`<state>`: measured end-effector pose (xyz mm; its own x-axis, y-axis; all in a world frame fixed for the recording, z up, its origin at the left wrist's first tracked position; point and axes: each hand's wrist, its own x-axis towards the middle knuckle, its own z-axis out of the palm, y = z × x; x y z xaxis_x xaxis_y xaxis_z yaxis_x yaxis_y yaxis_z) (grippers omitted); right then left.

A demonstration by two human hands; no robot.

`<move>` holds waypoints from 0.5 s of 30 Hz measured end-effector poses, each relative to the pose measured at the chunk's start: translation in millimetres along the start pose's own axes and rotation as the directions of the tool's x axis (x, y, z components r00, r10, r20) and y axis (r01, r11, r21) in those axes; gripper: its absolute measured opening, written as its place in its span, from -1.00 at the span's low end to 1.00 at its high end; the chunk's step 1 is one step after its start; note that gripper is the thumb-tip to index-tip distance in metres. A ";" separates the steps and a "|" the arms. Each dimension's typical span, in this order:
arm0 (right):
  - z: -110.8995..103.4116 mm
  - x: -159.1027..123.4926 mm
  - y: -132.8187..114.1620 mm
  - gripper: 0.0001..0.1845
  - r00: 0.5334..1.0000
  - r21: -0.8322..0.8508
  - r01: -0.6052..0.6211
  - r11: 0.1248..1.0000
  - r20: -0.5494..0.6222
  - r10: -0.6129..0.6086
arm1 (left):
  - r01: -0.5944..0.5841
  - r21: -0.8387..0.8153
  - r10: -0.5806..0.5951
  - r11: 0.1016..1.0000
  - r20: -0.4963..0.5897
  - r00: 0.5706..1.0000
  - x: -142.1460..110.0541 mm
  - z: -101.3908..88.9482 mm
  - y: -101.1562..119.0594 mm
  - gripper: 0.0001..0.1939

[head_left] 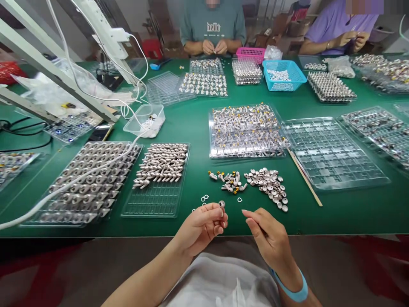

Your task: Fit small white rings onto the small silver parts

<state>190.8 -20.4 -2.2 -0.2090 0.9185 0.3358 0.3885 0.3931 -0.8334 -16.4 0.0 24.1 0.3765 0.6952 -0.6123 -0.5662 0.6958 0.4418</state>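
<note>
My left hand (204, 224) pinches a small rounded earbud shell (221, 204) between thumb and forefinger, its dark opening showing; the other fingers are curled. To its right, my right hand (266, 232) is apart from it, thumb and forefinger closed together; whatever may be between them is too small or hidden. A white ring (239, 199) lies on the green table just beyond my hands, and a few more rings (205, 198) lie beyond my left hand. Farther out are a loose group of earbud stems with yellow tabs (231, 182) and a heap of small silvery caps (268, 185).
Trays of silvery parts (92, 175) and tube-like pieces (162, 164) stand left. A loaded clear tray (246, 130) lies ahead, with a vacant tray (335, 153) and a wooden stick (305, 179) right. A white cable (79, 177) crosses the left. Two people work opposite, near a blue basket (283, 85).
</note>
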 end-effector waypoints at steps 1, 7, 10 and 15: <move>1.5 0.8 -0.2 -0.74 1.000 -0.004 0.008 1.000 -0.006 -0.008 | 0.008 -0.017 -0.008 1.000 -0.004 1.000 -0.9 -0.8 -0.1 -0.73; 5.6 2.0 4.1 -0.75 1.000 -0.028 0.013 1.000 0.002 -0.013 | -0.013 -0.025 0.013 1.000 0.030 0.999 -7.2 -10.7 0.4 -0.73; 6.6 2.3 9.5 -0.72 0.999 -0.043 0.046 0.998 -0.017 -0.047 | -0.109 0.062 0.110 0.992 -0.003 0.994 -16.5 -18.4 4.9 -0.72; 10.3 7.5 24.8 -0.69 0.992 -0.074 0.125 0.989 -0.025 -0.127 | -0.401 0.505 0.546 0.764 -0.175 0.819 -41.3 -48.1 24.4 -0.72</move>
<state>189.7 -4.3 -24.9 -0.2343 0.8621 0.4494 0.4247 0.5066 -0.7504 -81.0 -20.4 28.6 -0.1293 0.9179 -0.3751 -0.2131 0.3437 0.9146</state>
